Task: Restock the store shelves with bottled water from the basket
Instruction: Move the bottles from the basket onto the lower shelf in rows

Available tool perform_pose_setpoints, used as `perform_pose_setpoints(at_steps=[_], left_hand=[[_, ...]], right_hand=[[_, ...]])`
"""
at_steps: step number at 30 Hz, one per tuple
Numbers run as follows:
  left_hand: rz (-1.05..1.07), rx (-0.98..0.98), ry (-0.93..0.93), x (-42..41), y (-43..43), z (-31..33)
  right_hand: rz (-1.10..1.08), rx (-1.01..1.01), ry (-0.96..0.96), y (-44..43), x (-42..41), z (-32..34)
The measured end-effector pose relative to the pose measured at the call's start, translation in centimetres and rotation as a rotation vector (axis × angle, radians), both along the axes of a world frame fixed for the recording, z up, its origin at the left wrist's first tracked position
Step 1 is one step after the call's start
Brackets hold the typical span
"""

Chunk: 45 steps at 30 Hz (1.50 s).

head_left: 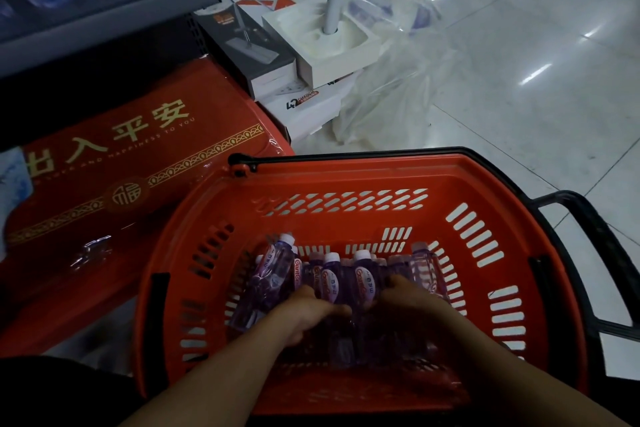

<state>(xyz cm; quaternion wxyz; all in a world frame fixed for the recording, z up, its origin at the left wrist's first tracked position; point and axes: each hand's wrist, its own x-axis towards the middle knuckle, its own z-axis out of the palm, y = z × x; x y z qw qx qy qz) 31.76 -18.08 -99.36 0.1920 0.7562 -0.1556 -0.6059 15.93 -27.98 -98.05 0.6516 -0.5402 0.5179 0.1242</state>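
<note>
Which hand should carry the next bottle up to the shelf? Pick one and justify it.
Left, probably. The left hand is in the red basket on the bottles, on the shelf side; the right hand would have to cross over.

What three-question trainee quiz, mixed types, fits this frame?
1. True or false: both hands are inside the red basket.
2. Multiple choice: the bottles have caps that are A) white B) green C) black.
3. Fill in: left of the basket lies a red ___ with gold lettering.

Key:
1. True: the left hand and the right hand are both on the bottles.
2. A.
3. Box.
</note>
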Motion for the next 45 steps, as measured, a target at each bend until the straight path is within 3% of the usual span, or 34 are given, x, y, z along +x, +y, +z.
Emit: perform_pose_setpoints(at_steps=[11,16,22,28,39,45], left_hand=[[0.090,-0.156,0.040,2.7,1.6,4.3],[0.080,-0.353,-0.105,5.6,1.9,10.9],[0.102,-0.606,-0.243,12.2,1.8,22.3],[0.177,-0.858,-0.454,18.2,3.6,31.7],[0.547,-0.984,-0.836,27.2,6.5,34.2],[0.815,-1.024,-0.942,30.6,6.7,34.5]], right_hand=[[-0.094,0.080,-0.278,0.7,1.1,3.6],[-0.190,0.042,-0.447,0.4,4.0,7.6],[-0.214,-0.104,-0.720,0.6,11.1,17.9],[-0.104,-0.245,-0.899,1.2,18.5,27.6],[-0.008,-0.432,-1.018,4.1,32.1,31.6],[0.079,-0.525,-1.098,4.6,38.5,32.2]])
